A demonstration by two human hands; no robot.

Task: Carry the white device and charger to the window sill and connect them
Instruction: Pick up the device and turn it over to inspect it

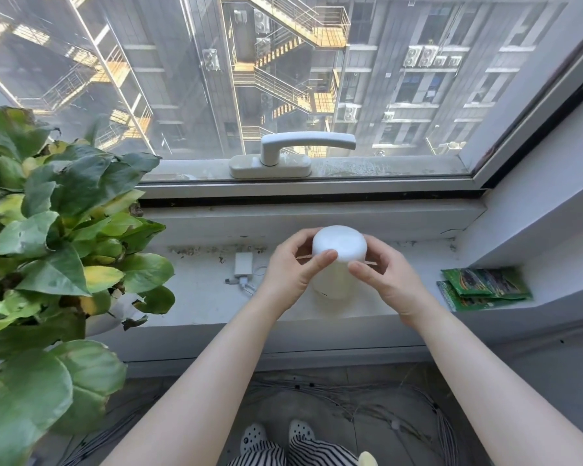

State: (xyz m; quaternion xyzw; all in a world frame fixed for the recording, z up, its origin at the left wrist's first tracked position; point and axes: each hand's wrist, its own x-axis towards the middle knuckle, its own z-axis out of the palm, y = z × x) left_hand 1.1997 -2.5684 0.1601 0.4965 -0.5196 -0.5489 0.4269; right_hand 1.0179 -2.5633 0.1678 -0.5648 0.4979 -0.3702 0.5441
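Observation:
The white device, a smooth upright cylinder with a rounded top, stands on the window sill in the middle of the view. My left hand grips its left side and my right hand grips its right side, thumbs across the front. The white charger lies flat on the sill just left of my left hand. Its thin white cable trails beside it with a small plug end lying loose. The device's lower part is partly hidden by my hands.
A large leafy potted plant fills the left side and overhangs the sill. Green packets lie on the sill at the right. The window handle sits behind the device. Bundled cables cover the floor by my feet.

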